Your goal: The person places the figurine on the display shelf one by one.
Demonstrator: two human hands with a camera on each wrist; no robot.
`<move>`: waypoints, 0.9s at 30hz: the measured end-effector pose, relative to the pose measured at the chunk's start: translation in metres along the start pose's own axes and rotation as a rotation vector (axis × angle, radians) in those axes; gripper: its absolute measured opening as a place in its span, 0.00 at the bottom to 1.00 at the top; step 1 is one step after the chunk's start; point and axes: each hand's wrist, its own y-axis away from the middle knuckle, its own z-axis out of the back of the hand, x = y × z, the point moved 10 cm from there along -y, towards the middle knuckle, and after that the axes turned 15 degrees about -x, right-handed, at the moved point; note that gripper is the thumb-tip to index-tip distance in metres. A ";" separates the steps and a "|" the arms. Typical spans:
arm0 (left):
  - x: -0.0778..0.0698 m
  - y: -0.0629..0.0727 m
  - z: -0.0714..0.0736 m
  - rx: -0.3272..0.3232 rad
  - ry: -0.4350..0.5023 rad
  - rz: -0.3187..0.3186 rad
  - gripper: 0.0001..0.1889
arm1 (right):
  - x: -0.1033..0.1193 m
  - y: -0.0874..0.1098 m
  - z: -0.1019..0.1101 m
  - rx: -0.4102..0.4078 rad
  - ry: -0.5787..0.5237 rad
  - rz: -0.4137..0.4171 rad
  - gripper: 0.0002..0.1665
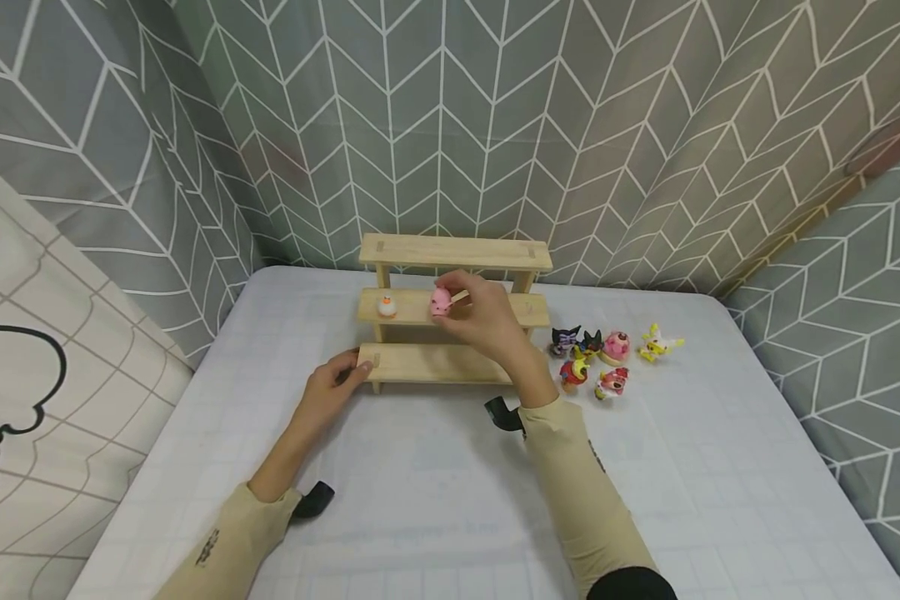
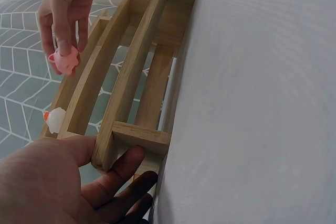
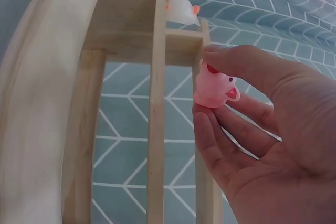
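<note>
A three-step wooden shelf (image 1: 450,250) stands on the table. At its left end my left hand (image 1: 330,387) grips the lowest step; in the left wrist view the thumb lies on one side of the board and the fingers on the other. Over the middle step, my right hand (image 1: 487,321) pinches a small pink pig figurine (image 3: 214,88) between thumb and fingertips. Whether the pig touches the board is hard to tell. To its left, on the middle step, sits a white figurine with orange parts (image 1: 387,307), also visible in the right wrist view.
Several figurines stand right of the shelf: a dark purple one (image 1: 565,340), a pink round one (image 1: 616,347), a yellow one (image 1: 657,342) and red ones, one of them (image 1: 612,382) nearest the front. A patterned grey curtain (image 1: 450,125) hangs behind the table (image 1: 420,517).
</note>
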 end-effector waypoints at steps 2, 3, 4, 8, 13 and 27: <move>0.001 0.000 0.000 0.001 -0.003 0.001 0.17 | 0.001 0.000 -0.002 0.004 0.006 -0.004 0.28; 0.000 0.000 -0.001 0.002 -0.005 -0.004 0.17 | 0.000 -0.001 -0.004 0.006 0.009 -0.007 0.28; 0.000 0.000 -0.001 0.003 -0.005 -0.003 0.17 | 0.000 -0.001 -0.005 0.009 0.008 -0.013 0.28; 0.001 0.001 0.000 0.005 -0.005 -0.001 0.17 | -0.002 -0.003 -0.014 0.031 0.020 -0.026 0.28; 0.002 0.002 -0.001 0.004 -0.006 0.002 0.17 | -0.010 -0.002 -0.032 0.060 0.096 0.032 0.27; 0.000 0.001 -0.001 -0.001 0.003 -0.002 0.17 | -0.016 0.006 -0.035 0.046 0.091 0.075 0.41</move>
